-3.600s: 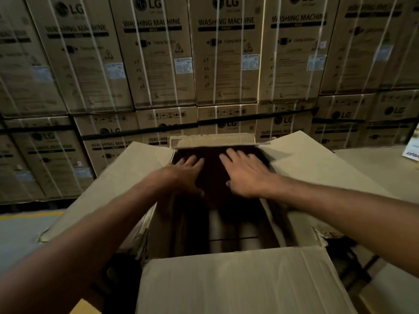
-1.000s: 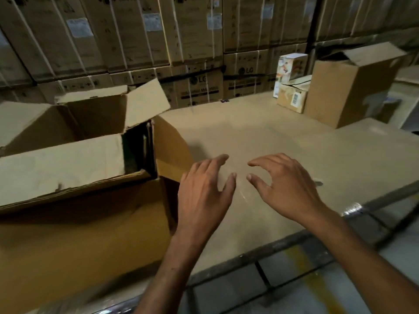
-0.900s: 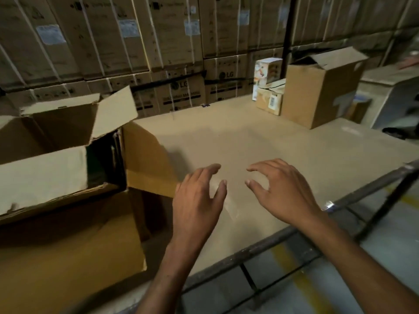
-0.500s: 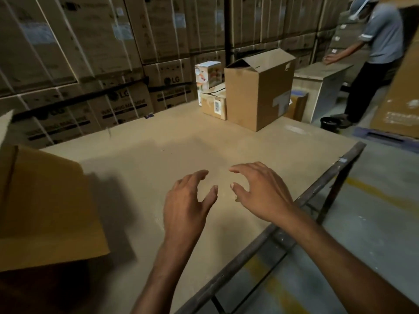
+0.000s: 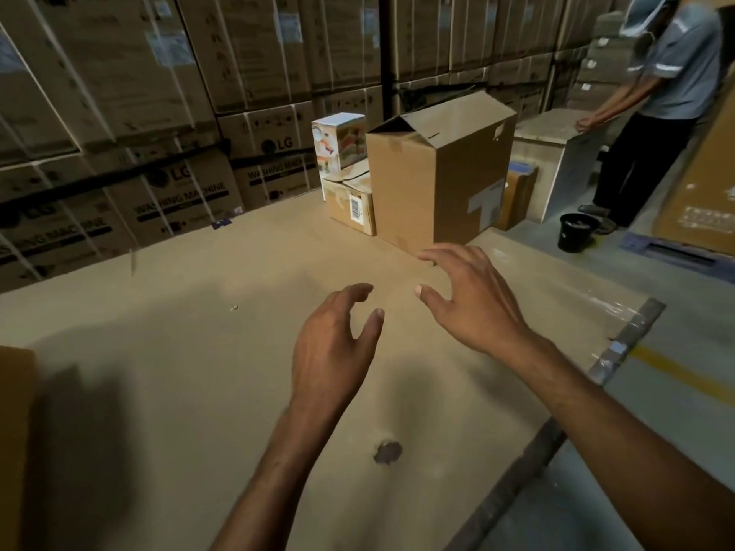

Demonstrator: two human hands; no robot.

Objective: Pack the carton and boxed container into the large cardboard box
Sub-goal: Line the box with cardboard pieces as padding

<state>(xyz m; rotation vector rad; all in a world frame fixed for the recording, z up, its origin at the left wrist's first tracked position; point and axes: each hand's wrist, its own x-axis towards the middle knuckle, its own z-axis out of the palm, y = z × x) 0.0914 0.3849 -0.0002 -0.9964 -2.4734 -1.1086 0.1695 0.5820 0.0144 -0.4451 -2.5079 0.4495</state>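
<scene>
The printed box (image 5: 340,143) stands on top of the carton (image 5: 350,200), at the far end of the surface (image 5: 199,351). I take these two to be the things to pack. Both sit out in the open, not inside any box, so neither one is packed yet. A tall box (image 5: 441,169) stands right beside them and touches the carton. Its top flaps are partly up.

At the left edge a bit of brown cardboard shows. I think it is part of the big box (image 5: 14,431). So little of it shows that I cannot be sure, and I cannot see inside it.

The left hand (image 5: 334,351) and the right hand (image 5: 473,304) hang over the surface, near each other but not touching. Their fingers are spread and a little bent. Both hands are empty. The right hand is farther out, near the foot of the tall box. Both point toward the two things but are not at them yet.

So I think nearly all the work with these two is left to do. The hands must reach them, take hold, carry them to the big box and set them inside.

There is a dark hole (image 5: 387,451) in the surface below the left hand, and clear tape (image 5: 612,308) at its right edge. Stacked washing machine boxes (image 5: 179,192) fill the back. Another person (image 5: 668,73) stands at the right, with a black bucket (image 5: 576,232) on the floor nearby.
</scene>
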